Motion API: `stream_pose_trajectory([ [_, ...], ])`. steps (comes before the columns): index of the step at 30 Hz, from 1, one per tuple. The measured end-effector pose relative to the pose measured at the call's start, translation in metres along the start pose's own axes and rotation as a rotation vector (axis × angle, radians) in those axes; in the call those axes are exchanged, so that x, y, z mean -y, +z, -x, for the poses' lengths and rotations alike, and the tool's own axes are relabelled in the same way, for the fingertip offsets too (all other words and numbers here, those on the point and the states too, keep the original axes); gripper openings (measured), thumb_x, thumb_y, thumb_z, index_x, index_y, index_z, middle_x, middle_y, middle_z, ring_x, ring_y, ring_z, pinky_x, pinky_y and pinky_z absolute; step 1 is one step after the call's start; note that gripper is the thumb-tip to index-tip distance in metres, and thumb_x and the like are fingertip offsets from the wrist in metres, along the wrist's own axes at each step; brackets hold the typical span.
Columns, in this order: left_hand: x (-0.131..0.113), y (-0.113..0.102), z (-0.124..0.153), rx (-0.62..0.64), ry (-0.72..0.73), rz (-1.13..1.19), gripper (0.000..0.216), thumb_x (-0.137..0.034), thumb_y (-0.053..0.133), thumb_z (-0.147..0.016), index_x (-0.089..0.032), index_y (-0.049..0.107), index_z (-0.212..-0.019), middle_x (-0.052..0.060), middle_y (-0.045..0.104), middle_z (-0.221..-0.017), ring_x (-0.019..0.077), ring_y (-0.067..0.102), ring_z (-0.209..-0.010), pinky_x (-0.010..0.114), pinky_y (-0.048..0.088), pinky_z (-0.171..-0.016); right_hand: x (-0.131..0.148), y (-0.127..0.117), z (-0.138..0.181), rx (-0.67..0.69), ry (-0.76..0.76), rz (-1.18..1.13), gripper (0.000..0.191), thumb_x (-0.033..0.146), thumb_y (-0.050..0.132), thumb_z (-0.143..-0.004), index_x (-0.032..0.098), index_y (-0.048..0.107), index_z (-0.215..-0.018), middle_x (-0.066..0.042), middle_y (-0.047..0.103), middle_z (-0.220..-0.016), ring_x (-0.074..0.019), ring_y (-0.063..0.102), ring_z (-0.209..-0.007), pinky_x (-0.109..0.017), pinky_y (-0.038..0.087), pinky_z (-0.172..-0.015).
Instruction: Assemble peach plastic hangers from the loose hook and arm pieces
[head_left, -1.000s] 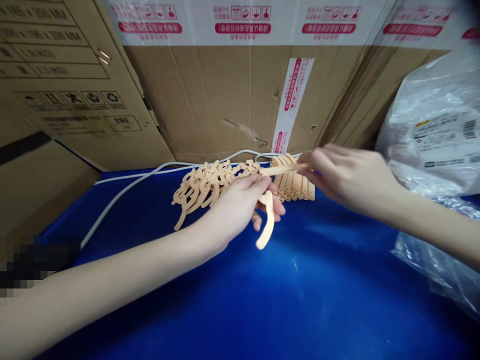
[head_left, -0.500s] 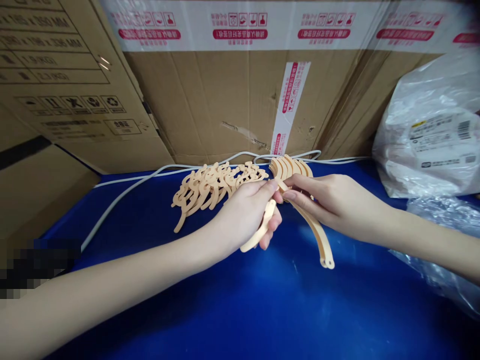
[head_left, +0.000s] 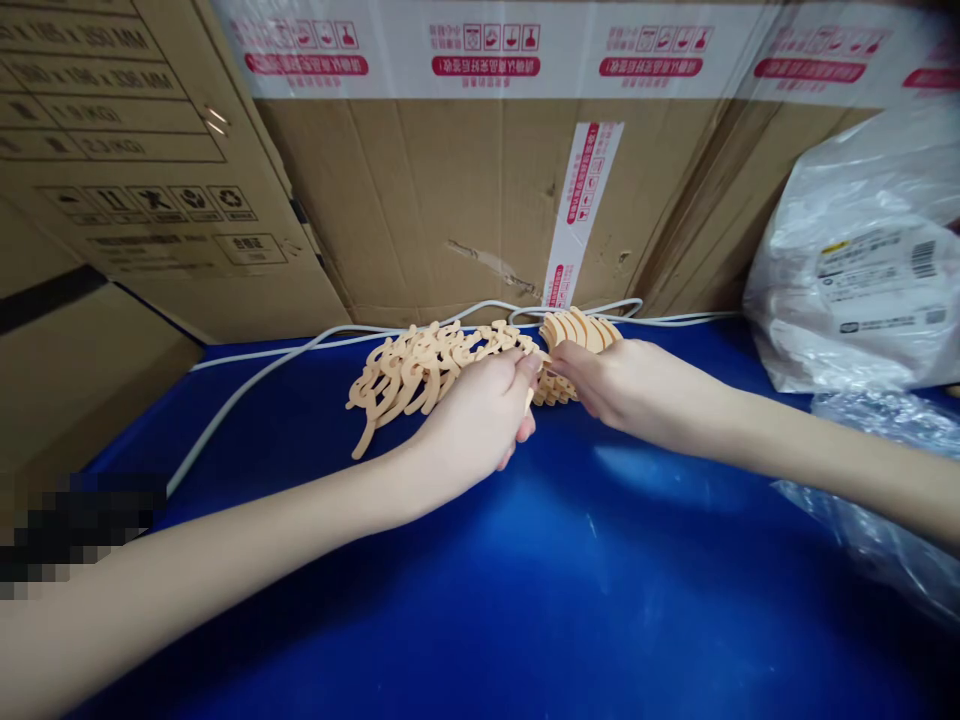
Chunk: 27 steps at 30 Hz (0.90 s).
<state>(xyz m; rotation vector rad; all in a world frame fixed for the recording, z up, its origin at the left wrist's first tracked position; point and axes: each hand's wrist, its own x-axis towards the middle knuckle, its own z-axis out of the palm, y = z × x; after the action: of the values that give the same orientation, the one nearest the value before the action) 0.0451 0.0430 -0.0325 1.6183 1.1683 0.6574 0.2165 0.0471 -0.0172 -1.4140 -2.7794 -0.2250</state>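
My left hand [head_left: 480, 415] is closed around a beige curved plastic piece [head_left: 529, 400]; only a sliver shows past the thumb. My right hand [head_left: 634, 385] has its fingers pinched at the upper end of the same piece, nearly touching the left fingertips. Most of the held piece is hidden behind my hands. Just beyond my left hand lies a jumbled pile of beige curved pieces with hooked ends [head_left: 409, 375]. A neater row of beige curved arms [head_left: 581, 330] lies behind my right hand, partly covered by it.
Everything lies on a blue table surface [head_left: 525, 590]. Large cardboard boxes [head_left: 435, 200] wall off the back and left. A white cable [head_left: 255, 385] runs along the back. A labelled plastic bag [head_left: 862, 260] and clear bubble wrap [head_left: 870, 430] are at the right.
The long curved arms that hung below my right hand no longer show. My right hand has turned with its knuckles up and shifted left, and my left hand has tilted over the piece.
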Motion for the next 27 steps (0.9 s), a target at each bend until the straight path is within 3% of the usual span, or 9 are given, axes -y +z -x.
stream_pose_trajectory([
  [5, -0.011, -0.013, 0.003, -0.255, 0.217, -0.642, 0.027, -0.034, 0.030, -0.098, -0.020, 0.050, -0.088, -0.003, 0.052, -0.054, 0.0113, 0.050, -0.047, 0.022, 0.030, -0.049, -0.017, 0.005, -0.016, 0.116, 0.204, -0.722, 0.017, 0.019, 0.034, -0.093, 0.018, 0.047, -0.082, 0.000, 0.057, -0.058, -0.0097, 0.048, -0.038, -0.022, 0.033, -0.039],
  [7, -0.014, -0.023, -0.001, -0.300, 0.245, -0.732, 0.032, -0.037, 0.027, -0.099, -0.020, 0.051, -0.087, -0.002, 0.056, -0.060, 0.0127, 0.052, -0.054, 0.024, 0.030, -0.053, -0.036, 0.010, -0.021, 0.023, 0.357, -0.936, 0.020, 0.025, 0.033, -0.095, 0.019, 0.047, -0.082, 0.003, 0.051, -0.053, -0.0096, 0.045, -0.035, -0.023, 0.035, -0.038],
  [9, -0.010, -0.038, -0.010, -0.245, 0.240, -0.774, 0.036, -0.039, 0.027, -0.098, -0.020, 0.053, -0.081, 0.000, 0.061, -0.071, 0.0147, 0.055, -0.065, 0.025, 0.032, -0.058, -0.057, 0.015, -0.022, -0.037, 0.425, -1.033, 0.025, 0.024, 0.027, -0.096, 0.019, 0.049, -0.084, 0.004, 0.046, -0.051, -0.0099, 0.042, -0.035, -0.023, 0.034, -0.038],
  [12, 0.006, -0.062, -0.027, -0.165, 0.058, -0.883, 0.037, -0.041, 0.031, -0.094, -0.021, 0.057, -0.078, 0.002, 0.061, -0.076, 0.0182, 0.056, -0.072, 0.028, 0.033, -0.060, -0.082, 0.016, -0.018, -0.261, 0.473, -0.922, 0.023, 0.026, 0.035, -0.094, 0.018, 0.049, -0.078, 0.003, 0.045, -0.054, -0.0088, 0.042, -0.042, -0.023, 0.034, -0.043],
  [14, 0.016, -0.073, -0.035, -0.184, 0.050, -0.973, 0.034, -0.041, 0.034, -0.093, -0.019, 0.058, -0.081, 0.004, 0.062, -0.082, 0.0208, 0.056, -0.078, 0.030, 0.036, -0.065, -0.092, 0.015, -0.012, -0.366, 0.475, -0.787, 0.018, 0.029, 0.045, -0.092, 0.017, 0.052, -0.080, 0.001, 0.051, -0.060, -0.0088, 0.046, -0.050, -0.022, 0.037, -0.050],
  [16, 0.022, -0.077, -0.041, -0.255, 0.130, -1.000, 0.030, -0.039, 0.037, -0.092, -0.017, 0.057, -0.094, 0.008, 0.061, -0.097, 0.0242, 0.056, -0.092, 0.033, 0.039, -0.075, -0.098, 0.013, -0.005, -0.444, 0.427, -0.591, 0.018, 0.034, 0.053, -0.089, 0.016, 0.055, -0.091, -0.005, 0.061, -0.075, -0.0113, 0.054, -0.063, -0.022, 0.041, -0.058],
  [18, 0.021, -0.073, -0.045, -0.280, 0.263, -1.024, 0.029, -0.035, 0.039, -0.092, -0.014, 0.054, -0.105, 0.012, 0.058, -0.108, 0.0264, 0.051, -0.102, 0.036, 0.040, -0.084, -0.100, 0.013, 0.002, -0.490, 0.352, -0.449, 0.025, 0.038, 0.054, -0.089, 0.015, 0.055, -0.099, -0.009, 0.065, -0.087, -0.0142, 0.060, -0.073, -0.023, 0.045, -0.063],
  [22, 0.009, -0.053, -0.063, -0.156, 0.517, -1.012, 0.026, -0.027, 0.034, -0.094, -0.014, 0.054, -0.105, 0.009, 0.059, -0.105, 0.0235, 0.050, -0.102, 0.037, 0.039, -0.089, -0.097, 0.021, 0.010, -0.543, 0.178, -0.074, 0.023, 0.037, 0.046, -0.093, 0.017, 0.057, -0.100, -0.009, 0.068, -0.089, -0.0182, 0.064, -0.077, -0.028, 0.047, -0.064],
  [27, -0.003, -0.033, -0.101, -0.051, 0.538, -0.908, 0.030, -0.026, 0.032, -0.096, -0.013, 0.055, -0.108, 0.011, 0.062, -0.106, 0.0237, 0.053, -0.102, 0.036, 0.041, -0.086, -0.096, 0.034, 0.016, -0.432, -0.073, 0.270, 0.021, 0.025, 0.041, -0.096, 0.016, 0.060, -0.100, -0.009, 0.070, -0.096, -0.0199, 0.066, -0.084, -0.030, 0.047, -0.064],
])
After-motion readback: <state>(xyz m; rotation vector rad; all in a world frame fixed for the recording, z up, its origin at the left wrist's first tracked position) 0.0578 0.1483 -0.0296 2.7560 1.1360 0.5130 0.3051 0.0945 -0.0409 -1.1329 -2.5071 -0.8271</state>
